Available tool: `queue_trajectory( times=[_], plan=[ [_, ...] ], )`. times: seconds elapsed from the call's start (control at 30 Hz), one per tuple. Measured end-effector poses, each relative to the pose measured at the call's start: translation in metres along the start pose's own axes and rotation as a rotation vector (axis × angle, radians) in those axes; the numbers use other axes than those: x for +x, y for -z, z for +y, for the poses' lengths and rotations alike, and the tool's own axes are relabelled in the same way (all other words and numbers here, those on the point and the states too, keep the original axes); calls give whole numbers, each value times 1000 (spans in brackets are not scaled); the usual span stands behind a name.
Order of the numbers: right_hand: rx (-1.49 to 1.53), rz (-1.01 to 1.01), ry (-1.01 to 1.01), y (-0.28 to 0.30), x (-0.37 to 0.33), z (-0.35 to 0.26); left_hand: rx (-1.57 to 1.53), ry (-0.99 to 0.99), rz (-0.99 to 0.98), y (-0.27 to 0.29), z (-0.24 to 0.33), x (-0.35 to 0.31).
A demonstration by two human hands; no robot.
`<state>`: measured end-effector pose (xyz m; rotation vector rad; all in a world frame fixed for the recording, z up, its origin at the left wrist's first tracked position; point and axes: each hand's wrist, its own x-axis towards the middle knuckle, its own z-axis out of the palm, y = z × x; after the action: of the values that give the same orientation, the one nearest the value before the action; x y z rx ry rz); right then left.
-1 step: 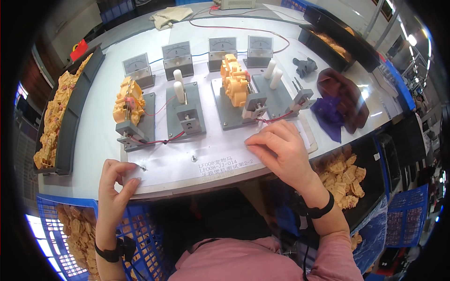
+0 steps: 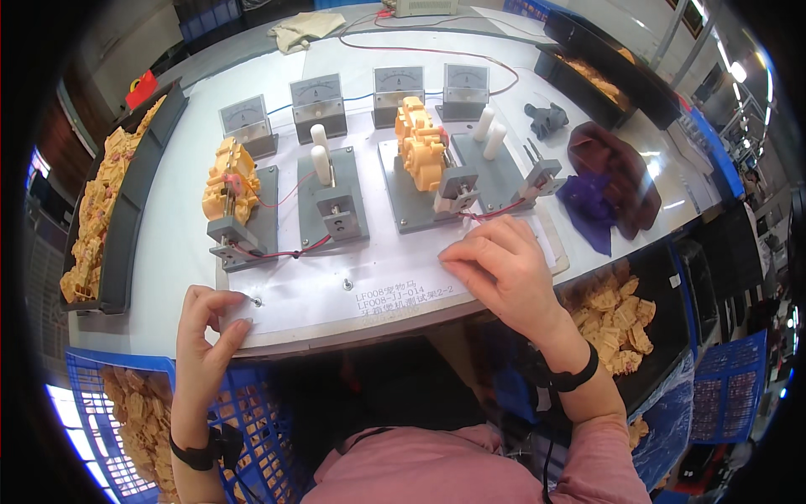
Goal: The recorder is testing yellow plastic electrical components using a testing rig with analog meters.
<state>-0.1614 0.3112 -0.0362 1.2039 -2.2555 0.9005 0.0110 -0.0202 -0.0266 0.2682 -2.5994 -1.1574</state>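
My left hand (image 2: 210, 330) is at the front left edge of the board, thumb and forefinger apart, the forefinger's tip touching or very near a small metal toggle switch (image 2: 258, 302). A second switch (image 2: 348, 285) stands to its right. My right hand (image 2: 508, 273) rests on the board's front right, fingers bent together, nothing visible in them. Beyond the hands, a yellow plastic gearbox (image 2: 231, 186) sits on the leftmost grey fixture (image 2: 267, 218). Another yellow gearbox (image 2: 422, 149) stands on the third fixture (image 2: 411, 210). The second fixture (image 2: 353, 202) and the fourth fixture (image 2: 504, 181) show bare white pegs.
Several panel meters, including a left one (image 2: 246, 122), stand behind the fixtures. A long dark tray (image 2: 138, 227) of yellow parts lies left. Purple and maroon cloths (image 2: 617, 176) lie right. A blue basket (image 2: 252, 420) and a black bin (image 2: 672, 323) hold yellow parts below the table.
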Motion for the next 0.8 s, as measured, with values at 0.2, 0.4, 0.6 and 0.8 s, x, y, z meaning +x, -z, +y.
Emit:
queue_trajectory(
  times=[0.2, 0.4, 0.6, 0.8],
  plan=[
    [-10, -9, 26, 0, 0, 1, 11, -8, -3, 0, -2, 0],
    [-5, 3, 6, 0, 0, -1, 7, -8, -3, 0, -2, 0],
    [-14, 1, -2, 0, 0, -1, 5, -16, -4, 1, -2, 0],
    [-26, -9, -6, 1, -1, -1, -3, -10, -5, 0, -2, 0]
  ],
)
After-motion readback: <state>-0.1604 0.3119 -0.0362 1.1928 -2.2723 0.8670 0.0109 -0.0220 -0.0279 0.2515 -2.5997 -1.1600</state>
